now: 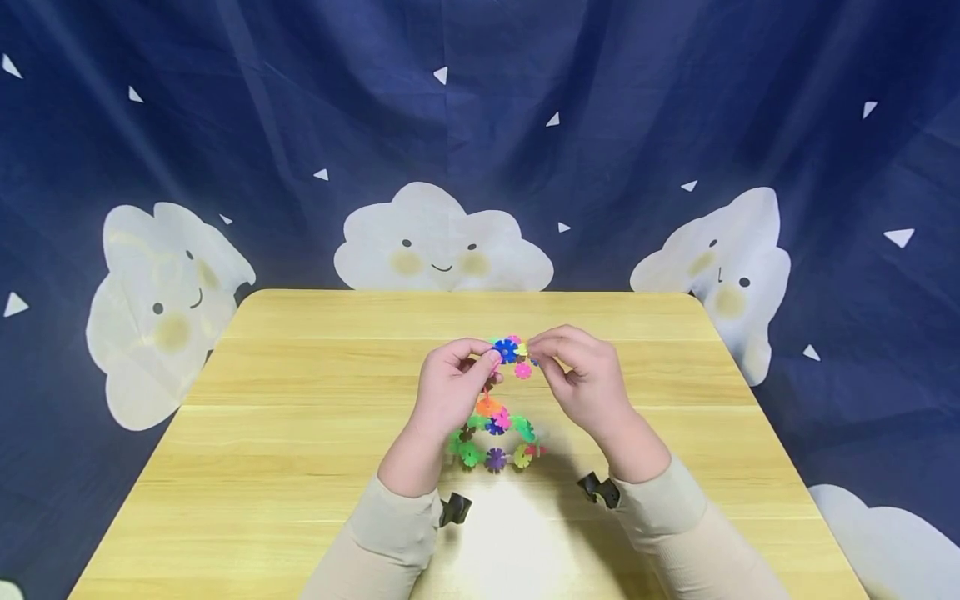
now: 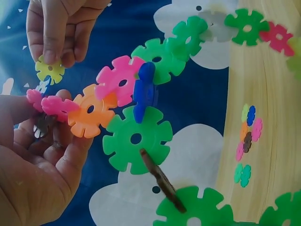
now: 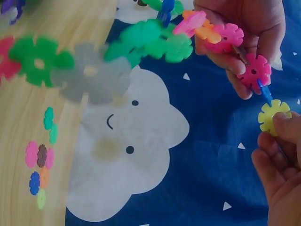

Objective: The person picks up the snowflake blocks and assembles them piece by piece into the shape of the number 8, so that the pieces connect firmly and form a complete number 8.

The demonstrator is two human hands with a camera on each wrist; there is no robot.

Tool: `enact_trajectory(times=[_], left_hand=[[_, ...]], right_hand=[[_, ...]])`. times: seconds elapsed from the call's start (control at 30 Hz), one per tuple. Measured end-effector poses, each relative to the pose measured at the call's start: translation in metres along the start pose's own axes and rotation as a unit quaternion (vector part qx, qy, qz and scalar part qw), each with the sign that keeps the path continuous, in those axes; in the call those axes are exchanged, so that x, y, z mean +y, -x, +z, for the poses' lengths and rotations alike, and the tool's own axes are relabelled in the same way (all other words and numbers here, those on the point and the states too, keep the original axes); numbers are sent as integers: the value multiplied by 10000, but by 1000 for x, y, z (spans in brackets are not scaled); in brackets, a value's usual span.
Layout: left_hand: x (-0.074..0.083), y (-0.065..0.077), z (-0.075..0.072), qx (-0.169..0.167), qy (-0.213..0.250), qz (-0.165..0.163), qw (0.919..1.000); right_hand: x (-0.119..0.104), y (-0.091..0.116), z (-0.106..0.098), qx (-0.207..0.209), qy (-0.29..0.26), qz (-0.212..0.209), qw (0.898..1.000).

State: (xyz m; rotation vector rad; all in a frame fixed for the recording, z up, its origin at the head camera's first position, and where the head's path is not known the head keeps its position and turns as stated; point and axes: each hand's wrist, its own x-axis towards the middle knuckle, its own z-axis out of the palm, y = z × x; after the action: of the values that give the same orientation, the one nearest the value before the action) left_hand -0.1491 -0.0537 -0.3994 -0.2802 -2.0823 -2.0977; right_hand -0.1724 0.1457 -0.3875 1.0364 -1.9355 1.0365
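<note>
Interlocking plastic snowflake discs form a chain that ends in a loop, with a purple disc (image 1: pixel 496 459) at the loop's near side. My left hand (image 1: pixel 450 383) grips the chain's far end, around the pink discs (image 2: pixel 57 108) beside an orange disc (image 2: pixel 91 110). A blue disc (image 1: pixel 506 351) shows at the left thumb tip. My right hand (image 1: pixel 588 379) pinches a yellow disc (image 3: pixel 274 116) between thumb and fingers. This yellow disc meets the blue one edge to edge; how deep the slots sit cannot be seen.
Several loose discs lie on the wooden table (image 1: pixel 262 375) beyond the hands, among them a brown disc (image 3: pixel 42 156) and a green disc (image 2: pixel 245 175). A black wrist mount (image 1: pixel 455 509) sits by the left cuff, another mount (image 1: pixel 598 490) by the right. A dark blue curtain (image 1: pixel 480 125) hangs behind.
</note>
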Motion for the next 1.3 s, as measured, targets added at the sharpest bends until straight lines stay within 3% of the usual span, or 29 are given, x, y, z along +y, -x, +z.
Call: enact_trajectory(times=[0.4,0.47,0.57,0.67,0.73,0.83,0.9,0.97,1.03,1.3], left_hand=[[2,0,2,-79,-333,60,9994],[2,1,1,-116,-361,48,9993],[2,1,0,-206,-378,-51,9991],[3,2,-2,-258,-298,-244,9989],[3,1,-4,-251,-183,-345,9989],[4,1,-5,-276,10,-401,9988],[6,1,-5,-323,-36,-381,9987],[7,2,-5,-366,-151,-394,9984],[8,2,-5,-390,-252,-403,9981],[8,2,-3,-439,-179,-249,9986]], right_hand=[[2,3,3,95,29,-718,9974],[1,3,3,78,28,-674,9977],[3,5,4,44,-181,-173,9997],[17,14,10,-47,-435,973,9943],[34,25,18,-283,-319,1938,9801],[62,44,32,-1108,159,3289,9377],[77,56,43,-1799,523,3863,9031],[88,64,52,-2283,764,4149,8774],[96,69,61,-2532,936,4236,8647],[108,75,80,-3032,1667,4309,8334]])
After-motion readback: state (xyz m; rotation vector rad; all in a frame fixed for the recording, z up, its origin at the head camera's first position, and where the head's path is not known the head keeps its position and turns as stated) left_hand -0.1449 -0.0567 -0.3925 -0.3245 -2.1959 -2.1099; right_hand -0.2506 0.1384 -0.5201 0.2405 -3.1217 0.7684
